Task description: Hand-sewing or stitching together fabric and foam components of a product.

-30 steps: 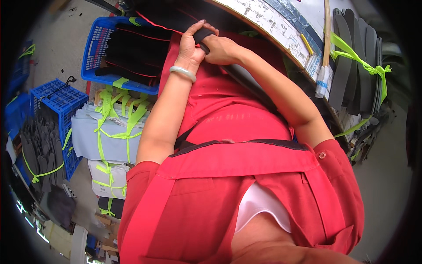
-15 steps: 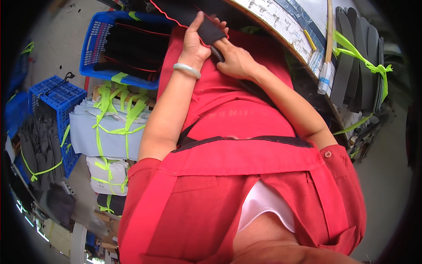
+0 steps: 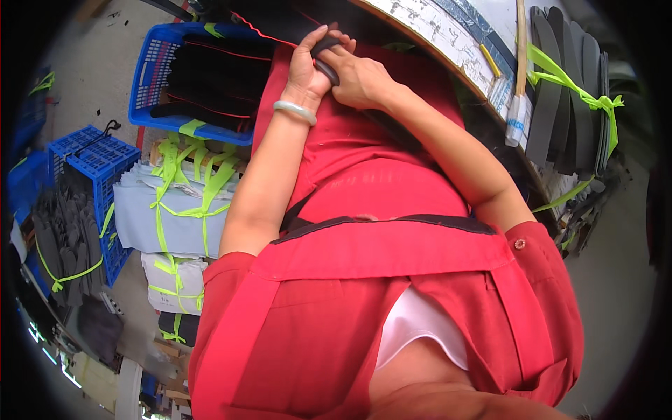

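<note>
At the top centre, above my red-clad lap, my two hands meet. My left hand (image 3: 305, 73), with a pale bangle (image 3: 297, 111) at its wrist, is closed, its thumb and fingers curled round black material. My right hand (image 3: 362, 79) presses its bent fingers into the left palm, on a dark curved piece (image 3: 327, 71) that sticks out between the hands. Whether this is a folded edge of the material or a separate thing, I cannot tell. Black fabric with a red edge (image 3: 262, 33) stretches from the hands toward the upper left, its far part lost in shadow.
Left of my lap, a blue basket (image 3: 189, 128) holds black, red-edged pieces. Below it are tied grey sheets (image 3: 164, 217) and a white bundle (image 3: 171, 283). A worn white worktable (image 3: 427, 31) runs along the upper right. Bundled dark strips (image 3: 560, 91) stand beyond it, near a wooden-handled tool (image 3: 521, 63).
My right hand has shifted slightly up and left, further into my left palm. The black flap that stood out between the hands is now bent down and mostly covered by fingers.
</note>
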`<state>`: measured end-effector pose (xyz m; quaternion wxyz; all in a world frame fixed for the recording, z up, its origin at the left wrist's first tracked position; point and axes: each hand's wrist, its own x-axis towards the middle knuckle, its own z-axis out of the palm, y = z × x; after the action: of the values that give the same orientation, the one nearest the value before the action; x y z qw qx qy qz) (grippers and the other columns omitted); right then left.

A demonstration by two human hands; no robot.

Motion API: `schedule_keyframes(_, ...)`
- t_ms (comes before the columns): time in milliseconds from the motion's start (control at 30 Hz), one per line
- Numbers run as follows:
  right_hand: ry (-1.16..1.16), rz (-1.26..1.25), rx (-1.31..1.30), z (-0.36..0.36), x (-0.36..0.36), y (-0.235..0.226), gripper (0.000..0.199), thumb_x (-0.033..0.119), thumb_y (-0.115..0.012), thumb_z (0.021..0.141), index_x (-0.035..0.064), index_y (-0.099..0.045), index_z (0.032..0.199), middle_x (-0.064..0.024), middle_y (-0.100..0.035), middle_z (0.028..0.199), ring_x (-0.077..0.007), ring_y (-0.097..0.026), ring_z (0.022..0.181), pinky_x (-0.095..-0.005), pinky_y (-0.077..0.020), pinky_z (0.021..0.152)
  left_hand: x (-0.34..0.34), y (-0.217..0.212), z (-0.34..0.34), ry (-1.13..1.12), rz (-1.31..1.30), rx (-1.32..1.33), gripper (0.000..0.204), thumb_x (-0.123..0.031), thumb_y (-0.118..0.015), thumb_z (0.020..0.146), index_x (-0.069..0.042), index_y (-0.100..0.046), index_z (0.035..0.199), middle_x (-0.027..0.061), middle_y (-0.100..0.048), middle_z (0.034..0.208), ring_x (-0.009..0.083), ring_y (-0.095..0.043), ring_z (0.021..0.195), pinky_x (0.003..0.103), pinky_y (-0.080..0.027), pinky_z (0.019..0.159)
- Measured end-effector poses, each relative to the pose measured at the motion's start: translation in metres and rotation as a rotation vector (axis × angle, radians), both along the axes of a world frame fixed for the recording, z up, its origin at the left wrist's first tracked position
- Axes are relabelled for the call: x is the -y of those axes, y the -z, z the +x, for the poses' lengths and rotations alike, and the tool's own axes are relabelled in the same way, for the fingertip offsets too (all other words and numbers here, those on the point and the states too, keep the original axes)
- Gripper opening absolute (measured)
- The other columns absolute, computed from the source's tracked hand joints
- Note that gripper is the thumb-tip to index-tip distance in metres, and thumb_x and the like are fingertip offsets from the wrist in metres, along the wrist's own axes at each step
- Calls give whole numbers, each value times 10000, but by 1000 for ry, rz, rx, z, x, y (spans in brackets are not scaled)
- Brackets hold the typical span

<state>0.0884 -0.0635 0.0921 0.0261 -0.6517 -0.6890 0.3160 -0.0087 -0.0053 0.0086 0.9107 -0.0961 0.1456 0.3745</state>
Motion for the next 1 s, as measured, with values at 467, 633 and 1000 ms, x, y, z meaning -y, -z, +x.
schedule_keyframes(467, -13, 29, -82, 10, 17, -5, 478, 130, -575, 690, 105, -527, 1165, -155, -569, 1200, -373, -631, 928, -492, -518, 761, -5, -5, 0, 9, 7, -25, 127, -50, -604, 814, 2, -550, 917, 105, -590, 774, 235, -597, 754, 435, -502, 847)
schedule_keyframes(633, 30, 38, -17, 1, 3, 2, 479, 114, -567, 715, 112, -483, 1187, -163, -532, 1252, -415, -608, 944, -504, -504, 779, -9, 1, 5, -18, 67, 33, 154, -72, -597, 824, 0, -535, 945, 97, -580, 784, 236, -584, 773, 416, -491, 859)
schedule_keyframes(1000, -56, -122, 89, -1, -16, 8, 411, 129, -573, 706, 61, -517, 1108, -186, -593, 1127, -394, -609, 943, -483, -506, 779, -7, 2, 3, -28, 1, -80, 150, -79, -670, 819, -12, -565, 901, 104, -606, 774, 229, -609, 735, 451, -518, 848)
